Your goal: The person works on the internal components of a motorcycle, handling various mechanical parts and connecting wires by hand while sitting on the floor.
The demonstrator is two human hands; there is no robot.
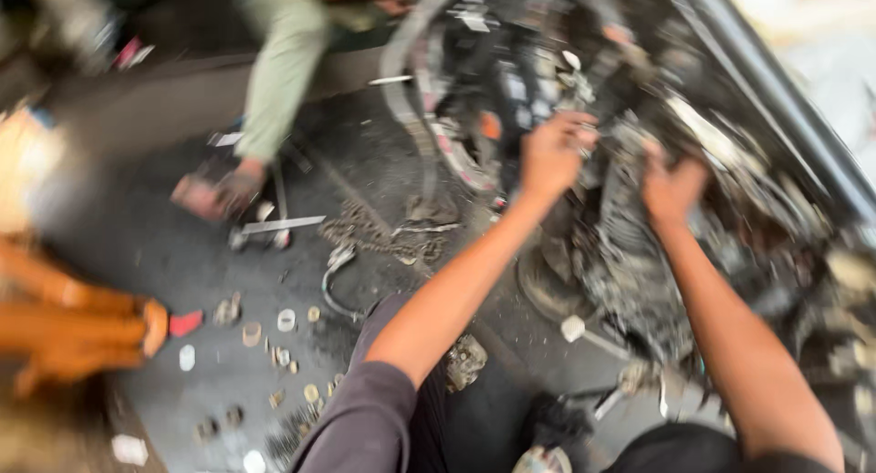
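Down on the oily floor [164, 254], both hands work at a motorcycle engine [630, 254]. Left hand [552, 154] is curled shut on a part near the top; right hand [673, 188] presses its finned side, grip unclear through blur. It looks heavy, rigid, greasy. Loose washers [274, 336] lie scattered, no containers visible.

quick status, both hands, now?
Left hand: fingers curled on a part of the engine; the part itself is blurred.
Right hand: on the engine; grip cannot be told.
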